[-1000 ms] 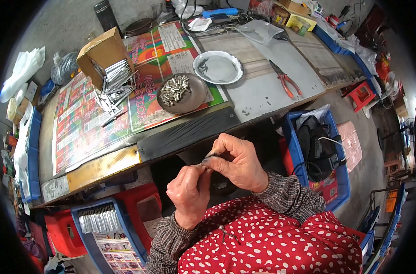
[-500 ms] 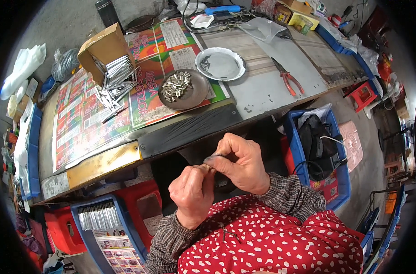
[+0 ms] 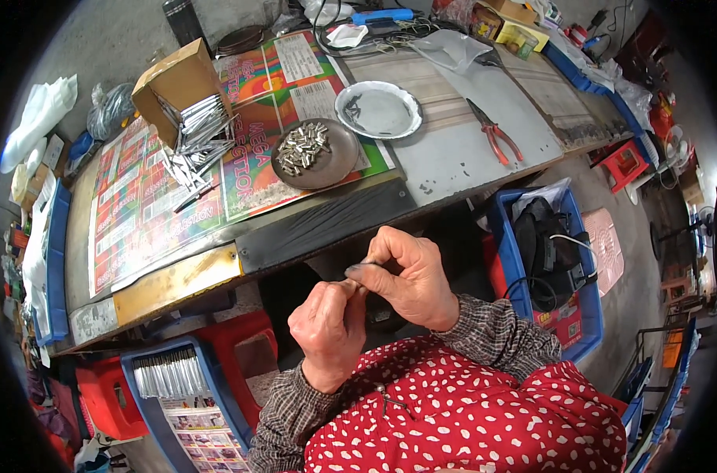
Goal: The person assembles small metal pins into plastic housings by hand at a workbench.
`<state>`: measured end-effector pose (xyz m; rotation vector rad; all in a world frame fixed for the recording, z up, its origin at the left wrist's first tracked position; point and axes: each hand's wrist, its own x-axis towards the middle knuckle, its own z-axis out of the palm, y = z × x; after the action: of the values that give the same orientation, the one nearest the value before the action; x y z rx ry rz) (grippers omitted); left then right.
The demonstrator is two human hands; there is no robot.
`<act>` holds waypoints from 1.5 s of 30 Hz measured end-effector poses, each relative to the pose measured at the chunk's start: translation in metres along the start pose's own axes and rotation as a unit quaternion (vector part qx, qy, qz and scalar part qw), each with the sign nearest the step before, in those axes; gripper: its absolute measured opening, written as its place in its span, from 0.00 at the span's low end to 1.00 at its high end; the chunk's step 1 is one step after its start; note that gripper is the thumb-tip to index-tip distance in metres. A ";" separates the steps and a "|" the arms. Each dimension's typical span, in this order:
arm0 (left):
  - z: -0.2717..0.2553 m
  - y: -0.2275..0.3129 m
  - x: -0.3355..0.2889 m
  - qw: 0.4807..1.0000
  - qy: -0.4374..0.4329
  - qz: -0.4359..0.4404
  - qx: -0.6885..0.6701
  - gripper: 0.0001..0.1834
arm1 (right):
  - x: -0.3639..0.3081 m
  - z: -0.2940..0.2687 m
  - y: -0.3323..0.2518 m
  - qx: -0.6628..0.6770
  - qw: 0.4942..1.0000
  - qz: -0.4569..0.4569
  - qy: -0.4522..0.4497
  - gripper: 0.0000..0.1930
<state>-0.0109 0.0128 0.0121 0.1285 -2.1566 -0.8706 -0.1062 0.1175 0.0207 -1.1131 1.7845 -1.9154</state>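
- My left hand [image 3: 331,331] and right hand [image 3: 402,276] meet below the bench [image 3: 461,150] edge; both are closed, fingertips pinching one small silvery metal piece [image 3: 358,276] between them.
- I judge the work part done: the round dark dish [image 3: 315,150] holds a heap of short metal pieces; the white round plate [image 3: 378,110] holds only a few.
- Much stock remains: the tipped brown cardboard box [image 3: 181,91] spills long metal strips; the blue plastic crate [image 3: 177,386] beside my left holds more.

Grey concrete floor [image 3: 634,260], long workbench [image 3: 461,154] across the far side, red stool [image 3: 622,162] right, blue crates [image 3: 508,252] near, daylight.
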 end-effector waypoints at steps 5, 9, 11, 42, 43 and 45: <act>-0.007 -0.003 -0.001 0.995 -0.047 -0.063 -0.062 0.09 | 0.003 -0.003 -0.013 0.116 0.986 0.115 -0.029 0.10; -0.011 -0.008 -0.008 0.953 -0.129 -0.161 -0.222 0.08 | 0.002 -0.013 -0.013 0.119 0.983 0.111 -0.085 0.10; -0.014 -0.009 -0.008 0.950 -0.141 -0.162 -0.228 0.08 | 0.002 -0.015 -0.012 0.061 0.989 0.067 -0.116 0.11; -0.012 -0.006 -0.015 0.971 -0.098 -0.159 -0.149 0.04 | -0.002 -0.014 -0.017 0.046 0.991 0.121 -0.043 0.04; -0.012 -0.006 -0.015 0.972 -0.096 -0.155 -0.146 0.04 | -0.002 -0.014 -0.018 0.038 0.992 0.115 -0.044 0.04; -0.013 -0.006 -0.014 0.973 -0.096 -0.153 -0.144 0.04 | -0.002 -0.014 -0.018 0.031 0.991 0.118 -0.047 0.04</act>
<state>0.0069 0.0068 0.0052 0.2428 -2.1914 -1.4153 -0.1098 0.1322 0.0376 -0.9101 1.7097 -1.7369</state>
